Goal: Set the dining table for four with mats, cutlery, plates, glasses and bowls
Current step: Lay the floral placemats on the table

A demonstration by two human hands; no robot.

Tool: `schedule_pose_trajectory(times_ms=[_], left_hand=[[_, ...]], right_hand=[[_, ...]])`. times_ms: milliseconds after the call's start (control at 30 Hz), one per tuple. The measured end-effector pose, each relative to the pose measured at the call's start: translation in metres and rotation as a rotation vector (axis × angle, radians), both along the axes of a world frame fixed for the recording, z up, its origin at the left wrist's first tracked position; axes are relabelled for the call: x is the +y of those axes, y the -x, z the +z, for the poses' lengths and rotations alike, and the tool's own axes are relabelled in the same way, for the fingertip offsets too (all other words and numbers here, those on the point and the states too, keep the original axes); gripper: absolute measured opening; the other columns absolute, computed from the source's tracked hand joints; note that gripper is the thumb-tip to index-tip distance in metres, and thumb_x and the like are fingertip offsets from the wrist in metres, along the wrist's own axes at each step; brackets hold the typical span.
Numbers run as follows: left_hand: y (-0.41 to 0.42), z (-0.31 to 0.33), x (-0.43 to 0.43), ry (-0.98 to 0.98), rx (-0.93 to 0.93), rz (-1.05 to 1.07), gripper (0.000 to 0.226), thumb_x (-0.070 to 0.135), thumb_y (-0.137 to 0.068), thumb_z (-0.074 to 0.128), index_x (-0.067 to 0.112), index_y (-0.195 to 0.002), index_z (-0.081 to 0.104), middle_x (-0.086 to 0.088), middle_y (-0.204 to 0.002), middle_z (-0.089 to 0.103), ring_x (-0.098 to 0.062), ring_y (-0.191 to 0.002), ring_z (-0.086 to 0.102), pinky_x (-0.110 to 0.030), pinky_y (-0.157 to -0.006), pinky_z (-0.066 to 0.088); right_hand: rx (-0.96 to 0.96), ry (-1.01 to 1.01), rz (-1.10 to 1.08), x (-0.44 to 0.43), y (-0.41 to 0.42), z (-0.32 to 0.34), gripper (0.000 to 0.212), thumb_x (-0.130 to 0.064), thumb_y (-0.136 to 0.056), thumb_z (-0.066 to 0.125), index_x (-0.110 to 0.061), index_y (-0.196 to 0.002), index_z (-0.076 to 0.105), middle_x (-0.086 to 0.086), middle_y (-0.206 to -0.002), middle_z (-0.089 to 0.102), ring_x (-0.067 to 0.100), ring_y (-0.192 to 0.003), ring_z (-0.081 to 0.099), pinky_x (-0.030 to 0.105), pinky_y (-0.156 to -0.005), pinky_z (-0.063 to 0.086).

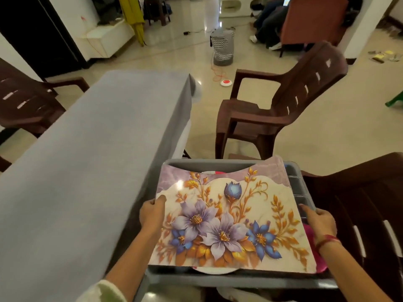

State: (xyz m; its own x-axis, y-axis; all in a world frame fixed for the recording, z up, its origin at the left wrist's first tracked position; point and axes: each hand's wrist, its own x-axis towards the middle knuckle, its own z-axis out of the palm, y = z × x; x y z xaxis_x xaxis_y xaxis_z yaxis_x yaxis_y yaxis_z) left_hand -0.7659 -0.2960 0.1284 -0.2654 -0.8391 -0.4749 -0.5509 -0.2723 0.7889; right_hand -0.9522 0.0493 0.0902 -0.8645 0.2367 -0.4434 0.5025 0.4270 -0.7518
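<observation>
A floral table mat (231,223) with purple and blue flowers lies on top of a grey tub (237,280) at the lower right. My left hand (152,213) grips the mat's left edge, thumb on top. My right hand (318,221) holds the mat's right edge. A second mat (274,168) with a purple border shows underneath at the far end. White plates (212,270) peek out below the mats, mostly hidden. The dining table (91,162) with a grey cloth stretches along the left.
Brown plastic chairs stand to the right of the table (281,105), at the far right (359,214) and at the left (24,103). A patterned basket (222,49) and a red-white disc (225,82) sit on the tiled floor. A person sits at the back right.
</observation>
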Motion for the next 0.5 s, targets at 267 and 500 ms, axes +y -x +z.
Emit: schedule_pose_trajectory(times_ms=[267,500], left_hand=[[0.045,-0.081,0.006,-0.054,-0.192,-0.064,0.032,0.031,-0.089,0.053,0.004,-0.103,0.061,-0.014,-0.096,0.066,-0.027,-0.079,0.062,-0.038,-0.071,0.053],[0.064,-0.143,0.001,-0.065,-0.332,-0.132,0.035,0.034,-0.081,0.055,0.007,-0.100,0.063,-0.018,-0.095,0.065,-0.035,-0.088,0.061,-0.040,-0.078,0.051]], right_hand=[[-0.061,-0.060,-0.022,0.014,0.021,-0.096,0.031,-0.036,-0.081,0.070,-0.010,-0.097,0.062,0.014,-0.086,0.065,0.034,-0.078,0.062,0.049,-0.077,0.053],[-0.133,-0.122,-0.003,0.010,0.021,-0.174,0.021,-0.032,-0.080,0.071,-0.013,-0.079,0.062,0.018,-0.077,0.066,0.036,-0.072,0.062,0.047,-0.070,0.054]])
